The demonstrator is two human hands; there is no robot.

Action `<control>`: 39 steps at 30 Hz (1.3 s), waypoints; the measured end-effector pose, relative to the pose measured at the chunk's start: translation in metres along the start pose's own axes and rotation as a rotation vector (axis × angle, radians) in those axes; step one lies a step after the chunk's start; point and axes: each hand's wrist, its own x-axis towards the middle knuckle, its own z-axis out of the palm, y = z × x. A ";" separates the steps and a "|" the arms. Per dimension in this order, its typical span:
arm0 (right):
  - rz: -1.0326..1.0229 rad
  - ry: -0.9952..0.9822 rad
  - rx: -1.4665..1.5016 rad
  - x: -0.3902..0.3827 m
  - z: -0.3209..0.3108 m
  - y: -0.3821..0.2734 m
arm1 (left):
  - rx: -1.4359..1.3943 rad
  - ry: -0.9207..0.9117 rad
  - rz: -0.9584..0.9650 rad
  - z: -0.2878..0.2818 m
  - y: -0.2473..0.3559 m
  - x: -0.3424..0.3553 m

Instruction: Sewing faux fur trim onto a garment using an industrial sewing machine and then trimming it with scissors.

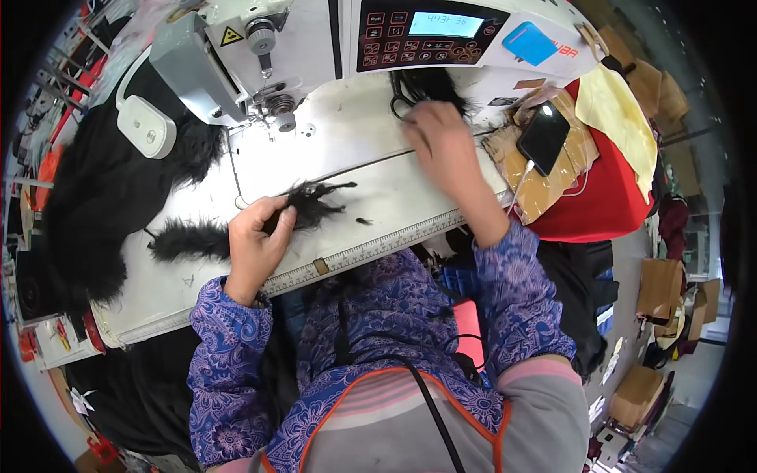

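Note:
A strip of black furry fabric [189, 241] runs across the front of the white sewing machine bed. My left hand [260, 236] pinches it near its ragged right end, where dark tufts stick out past the thumb. Farther back and to the right, my right hand [445, 146] reaches over the bed, its fingers curled at the black handle loop of a pair of scissors [399, 104]. The hand covers part of the scissors. Just behind lies another black furry piece [434, 85]. A small dark tuft [363, 221] rests beside the held strip.
The needle and presser foot area [264, 114] stands behind my left hand. More black fur [118, 181] is heaped at the left. A measuring tape [371, 251] edges the table front. At right are a phone [544, 139] with a white cable, brown wrapping [505, 150] and red cloth [603, 205].

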 end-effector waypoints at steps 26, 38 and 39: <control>0.608 -0.741 0.144 0.041 -0.064 -0.012 | -0.217 0.309 -0.340 -0.012 0.006 -0.033; 0.705 -0.864 0.314 0.023 -0.097 -0.010 | -0.192 0.260 -0.192 0.019 0.012 -0.018; 0.725 -0.890 0.328 0.030 -0.102 -0.011 | -0.195 0.255 -0.185 0.022 0.011 -0.018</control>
